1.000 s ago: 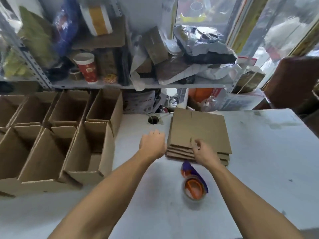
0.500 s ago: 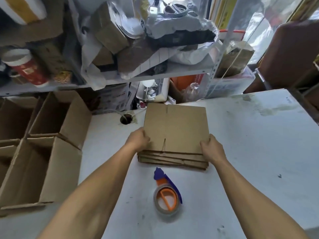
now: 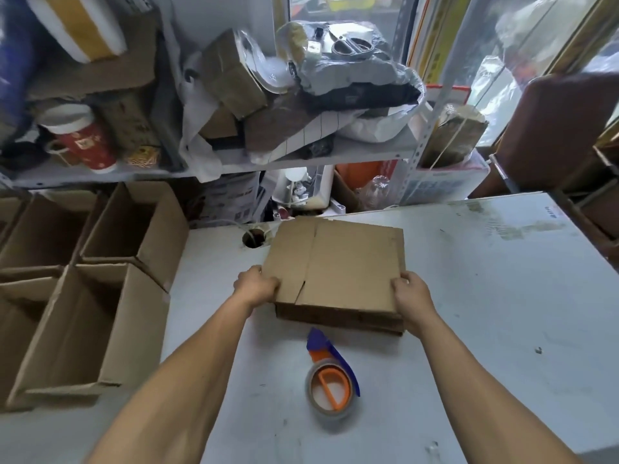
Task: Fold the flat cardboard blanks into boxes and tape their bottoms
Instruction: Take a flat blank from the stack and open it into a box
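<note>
White table — both hands grip top blank

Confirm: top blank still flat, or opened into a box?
Flat. The top blank is one unopened sheet, near edge raised off the stack, left hand and right hand gripping its sides.

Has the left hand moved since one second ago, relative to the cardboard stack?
Yes. The left hand went from just off the cardboard stack to gripping its top blank.
</note>
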